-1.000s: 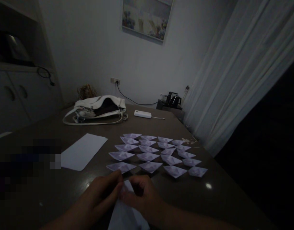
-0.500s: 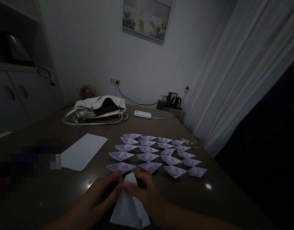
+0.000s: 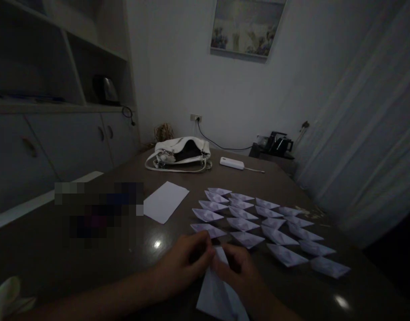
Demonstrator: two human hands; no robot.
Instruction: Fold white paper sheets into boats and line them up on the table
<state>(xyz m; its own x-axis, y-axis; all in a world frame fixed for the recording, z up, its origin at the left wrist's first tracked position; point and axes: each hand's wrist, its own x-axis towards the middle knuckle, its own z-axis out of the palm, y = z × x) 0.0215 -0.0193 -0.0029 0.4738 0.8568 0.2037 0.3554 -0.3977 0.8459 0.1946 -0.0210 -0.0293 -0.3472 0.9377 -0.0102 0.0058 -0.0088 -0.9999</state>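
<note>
Between my hands, at the near edge of the view, is a partly folded sheet of white paper (image 3: 215, 290), narrow at its far end and wide toward me. My left hand (image 3: 188, 261) pinches its far tip from the left, thumb and fingers together. From the right, my right hand (image 3: 240, 269) grips the same paper, its thumb lying on the upper fold. Just beyond my hands stand several folded paper boats (image 3: 247, 239) in rows on the dark table. The nearest boat on the left (image 3: 209, 230) sits right behind my left fingertips.
A stack of white paper (image 3: 165, 201) lies left of the boats. Farther back are a white handbag (image 3: 183, 149) and a white power bank (image 3: 232, 163) with a short cable. A crumpled pale item (image 3: 10, 294) is at the lower left. A kettle (image 3: 281, 143) stands beyond the table.
The view has swung left, so the table, boats and hands appear farther right, and more of the cabinet shows. Both hands keep hold of the folded paper.
</note>
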